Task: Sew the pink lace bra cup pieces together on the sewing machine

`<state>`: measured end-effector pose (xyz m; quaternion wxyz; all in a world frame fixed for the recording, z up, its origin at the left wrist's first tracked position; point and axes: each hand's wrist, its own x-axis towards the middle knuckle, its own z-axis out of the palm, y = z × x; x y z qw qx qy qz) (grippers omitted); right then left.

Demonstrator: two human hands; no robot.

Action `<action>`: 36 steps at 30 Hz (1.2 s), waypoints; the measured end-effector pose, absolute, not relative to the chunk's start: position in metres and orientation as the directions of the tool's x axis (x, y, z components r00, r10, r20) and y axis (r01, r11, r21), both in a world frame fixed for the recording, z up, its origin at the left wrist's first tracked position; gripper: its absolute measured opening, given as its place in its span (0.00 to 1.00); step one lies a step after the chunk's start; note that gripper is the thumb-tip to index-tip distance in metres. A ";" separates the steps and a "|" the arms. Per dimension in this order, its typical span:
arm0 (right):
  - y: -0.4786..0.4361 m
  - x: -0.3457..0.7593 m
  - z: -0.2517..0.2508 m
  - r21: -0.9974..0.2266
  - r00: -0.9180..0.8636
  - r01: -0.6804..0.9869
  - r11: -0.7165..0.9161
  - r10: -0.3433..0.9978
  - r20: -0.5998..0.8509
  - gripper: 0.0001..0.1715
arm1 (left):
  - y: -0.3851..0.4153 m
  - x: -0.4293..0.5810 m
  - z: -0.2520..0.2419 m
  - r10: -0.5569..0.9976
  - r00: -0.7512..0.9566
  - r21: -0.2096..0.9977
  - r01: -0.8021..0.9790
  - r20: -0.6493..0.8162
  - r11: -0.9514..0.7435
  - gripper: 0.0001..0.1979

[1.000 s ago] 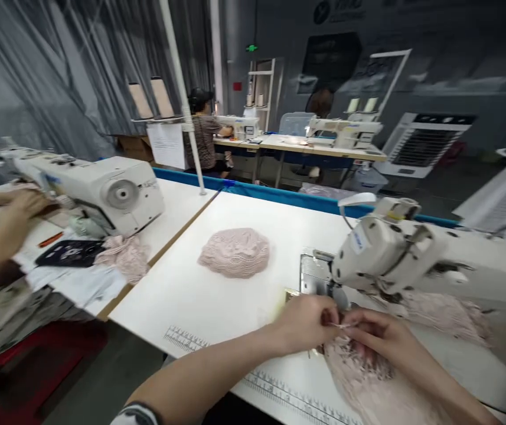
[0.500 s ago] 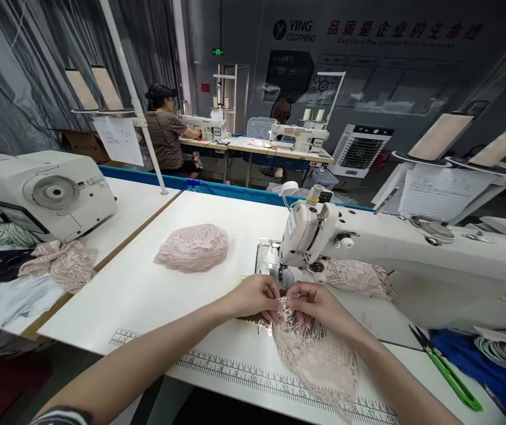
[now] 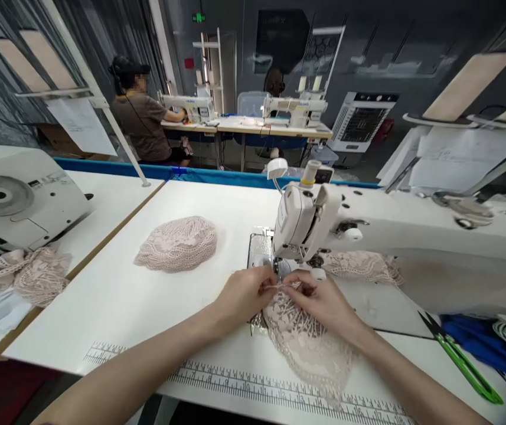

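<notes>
A pale pink lace piece [image 3: 308,345] hangs from the fingertips of both hands and spreads over the table toward its front edge. My left hand [image 3: 244,293] pinches the top edge of the lace from the left. Close beside it, my right hand [image 3: 317,297] is closed on the same edge, fingertips nearly meeting the left ones. Both hands are just in front of the needle area of a white sewing machine [image 3: 308,221]. A stack of pink lace pieces [image 3: 177,244] lies to the left, and more folded lace [image 3: 363,267] sits behind the machine's head, under its arm.
Green-handled scissors [image 3: 465,363] lie at the right beside blue cloth [image 3: 474,337]. A printed ruler [image 3: 244,386] runs along the table's front. Another sewing machine [image 3: 22,195] and bunched lace [image 3: 35,274] are at the left. A person [image 3: 140,115] sits at a far machine.
The view has shifted to the right and tilted down. Both hands have brought the lace's top edge up closer to the needle area, with the edge now stretched between the fingertips.
</notes>
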<state>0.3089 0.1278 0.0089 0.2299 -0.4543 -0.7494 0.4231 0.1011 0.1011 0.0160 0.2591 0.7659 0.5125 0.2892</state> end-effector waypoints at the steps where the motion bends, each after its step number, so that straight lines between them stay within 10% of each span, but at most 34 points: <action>1: 0.126 0.310 0.007 -0.831 -0.504 0.459 0.314 0.862 0.047 0.21 | 0.100 0.100 0.013 0.913 0.321 0.633 0.659 0.253 -0.407 0.01; 8: 0.116 0.306 0.010 -0.462 -0.551 0.366 0.808 0.588 0.592 0.08 | 0.097 0.091 0.004 0.658 0.435 0.264 0.673 0.615 -0.691 0.11; 36: 0.114 0.306 0.008 -0.398 -0.626 0.360 0.844 0.535 0.568 0.12 | 0.096 0.091 0.006 0.537 0.474 0.180 0.610 0.697 -0.772 0.04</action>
